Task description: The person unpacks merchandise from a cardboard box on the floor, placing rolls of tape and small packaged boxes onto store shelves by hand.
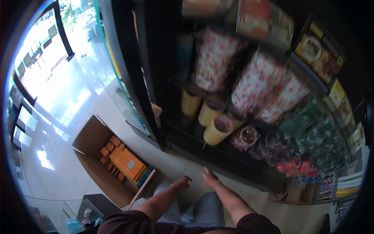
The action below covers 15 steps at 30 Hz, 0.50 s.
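My left hand (181, 183) hangs above my lap, fingers loosely bent and a little apart, with nothing visible in it. To its right, my right hand (210, 178) reaches forward with its fingers stretched out, also holding nothing visible. Neither hand touches the goods. Left of my left hand, an open cardboard box (93, 171) stands on the floor. Inside are a large orange pack (127, 163) with a pale label and several small orange packs (110, 146). Ahead of my right hand, yellowish rolls (215, 132) stand on the low shelf.
A dark shelf unit (183, 145) fills the right side, holding white-and-red patterned packs (218, 58) and green wrapped goods (317, 134). A glass panel edge (120, 84) rises at its left. Another cardboard box (290, 194) lies at lower right, a glass case (78, 212) at lower left.
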{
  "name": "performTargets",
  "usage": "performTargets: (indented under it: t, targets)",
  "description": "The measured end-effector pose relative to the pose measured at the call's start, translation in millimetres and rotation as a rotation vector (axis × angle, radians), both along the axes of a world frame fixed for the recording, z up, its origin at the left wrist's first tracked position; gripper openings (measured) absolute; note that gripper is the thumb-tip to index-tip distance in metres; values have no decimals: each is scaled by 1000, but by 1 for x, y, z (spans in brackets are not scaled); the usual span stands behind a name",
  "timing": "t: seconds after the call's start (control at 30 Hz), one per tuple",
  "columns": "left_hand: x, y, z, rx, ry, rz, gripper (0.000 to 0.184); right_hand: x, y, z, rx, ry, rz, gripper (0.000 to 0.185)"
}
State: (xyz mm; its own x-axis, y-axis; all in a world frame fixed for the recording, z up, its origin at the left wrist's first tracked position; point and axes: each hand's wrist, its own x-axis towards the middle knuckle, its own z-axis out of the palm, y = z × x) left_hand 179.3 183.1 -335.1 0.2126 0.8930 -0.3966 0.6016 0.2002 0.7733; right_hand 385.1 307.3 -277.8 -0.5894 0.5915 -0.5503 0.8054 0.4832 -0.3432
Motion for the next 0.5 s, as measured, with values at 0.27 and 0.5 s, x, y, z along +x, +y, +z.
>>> performTargets:
  t: [0.27, 0.5]
  targets:
    - [-41, -151, 120, -123, 85, -185, 43, 113, -127, 143, -346, -131, -347, 56]
    - [-52, -302, 319, -675, -56, 865, 37, 176, -100, 222, -693, -411, -247, 37]
